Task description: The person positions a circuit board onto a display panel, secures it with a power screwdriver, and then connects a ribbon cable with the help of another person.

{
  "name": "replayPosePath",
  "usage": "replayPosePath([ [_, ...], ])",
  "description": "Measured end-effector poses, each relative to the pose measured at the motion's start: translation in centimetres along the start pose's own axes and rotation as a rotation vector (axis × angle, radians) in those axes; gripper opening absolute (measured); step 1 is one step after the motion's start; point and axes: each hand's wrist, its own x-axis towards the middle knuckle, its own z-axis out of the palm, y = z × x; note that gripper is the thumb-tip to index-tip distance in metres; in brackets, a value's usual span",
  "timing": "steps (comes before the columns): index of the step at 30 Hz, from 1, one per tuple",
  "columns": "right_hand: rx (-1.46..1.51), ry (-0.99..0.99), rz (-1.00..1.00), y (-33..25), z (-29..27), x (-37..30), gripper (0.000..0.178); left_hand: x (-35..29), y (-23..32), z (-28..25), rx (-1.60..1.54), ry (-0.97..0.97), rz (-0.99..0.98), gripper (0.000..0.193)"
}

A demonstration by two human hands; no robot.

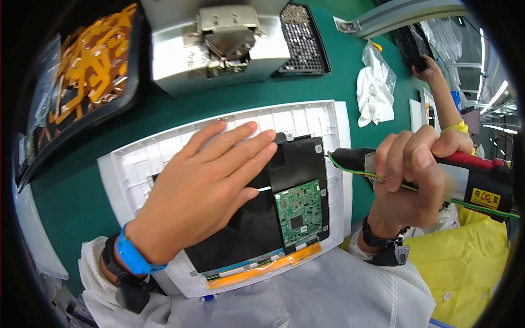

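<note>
Green bench mat (pixel 82 213) under everything. White plastic back cover (pixel 306 117) flat at centre, long axis left to right, far edge bowed by the lens. Black sheet (pixel 298 164) seated inside cover, filling right-centre part. Left hand (pixel 205 186) laid flat on black sheet, palm down, fingers spread and straight, tips pointing far-right, gripping nothing, just pressing. Right hand (pixel 413 175) off right edge of cover, curled tight round red and black power screwdriver (pixel 470 177); tool body lying roughly level, black nose pointing left toward right rim of cover, just beside far-right corner of black sheet. Thin green-yellow wire (pixel 355 170) running along tool under fingers. Green circuit board (pixel 297 212) on right half of sheet, near of tool nose, just right of left thumb. Orange strip (pixel 273 266) along near edge of sheet. Small screw tabs (pixel 318 148) at sheet's right corners, nearest one just left of nose, so right hand closer than left. Far side: grey metal fixture (pixel 219 44), black tray of small screws (pixel 303 38), tray of orange flex strips (pixel 93 60) far left, white cloth (pixel 374 93) far right. Another person's hand (pixel 429 68) far right, apart.
</note>
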Motion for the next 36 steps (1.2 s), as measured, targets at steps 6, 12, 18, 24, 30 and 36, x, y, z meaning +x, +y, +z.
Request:
replayPosePath([
  [6,0.079,-0.077,-0.012,-1.3,0.3,0.6,0.027,-0.5,-0.3,1.5,0.002,0.079,0.047,0.057],
  [12,0.243,-0.378,-0.319,-2.8,3.3,5.0,0.018,-0.9,-0.1,1.7,0.031,0.116,0.055,0.055],
  [18,0.286,-0.425,-0.378,-1.3,7.1,7.5,0.025,-0.7,-0.5,1.7,0.029,0.132,0.083,0.054],
  [24,0.231,-0.362,-0.412,0.6,8.7,8.4,0.025,-1.1,-0.9,2.0,0.023,0.149,0.070,0.053],
  [30,-0.531,-0.541,-0.932,0.9,8.0,9.7,0.023,-0.9,-0.9,2.2,0.014,0.179,0.080,0.052],
  [36,0.064,-0.534,-0.359,0.4,7.9,9.4,0.012,-0.7,-0.6,2.0,0.015,0.159,0.084,0.054],
])
